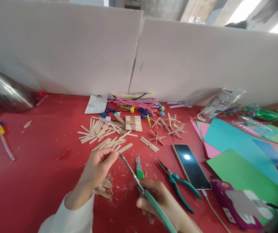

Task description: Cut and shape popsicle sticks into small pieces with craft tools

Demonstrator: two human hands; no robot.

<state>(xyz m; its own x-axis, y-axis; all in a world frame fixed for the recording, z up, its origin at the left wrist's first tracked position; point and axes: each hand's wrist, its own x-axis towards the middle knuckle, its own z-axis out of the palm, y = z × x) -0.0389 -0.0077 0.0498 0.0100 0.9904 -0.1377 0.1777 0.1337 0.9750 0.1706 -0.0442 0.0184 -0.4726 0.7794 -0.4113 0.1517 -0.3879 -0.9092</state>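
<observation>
Over a red bench strewn with craft materials, a person's two bare hands work close together near the front. The left hand, coming out of a white sleeve, has its grip pinched to a thin gap, thumb against forefinger, on the near end of a flat pale wooden stick whose rounded end points away to the right. The right hand has its grip curled around the mint-green handle of a tool with a long, narrow metal blade. This blade slants up and left, its tip by the stick, just beside the left fingertips; whether it touches the wood cannot be told.

Beyond the right hand, and partly hidden by it, is a green cutter with a broad metal blade. Needle-nose pliers with teal handles lie to the right, spread apart, beside a dark smartphone with a white cable attached. Curled wood shavings lie near the left wrist. Farther back are a loose heap of pale wooden sticks, a banded bundle of sticks and pink fuzzy stems. At the right are overlapping turquoise and green paper sheets.
</observation>
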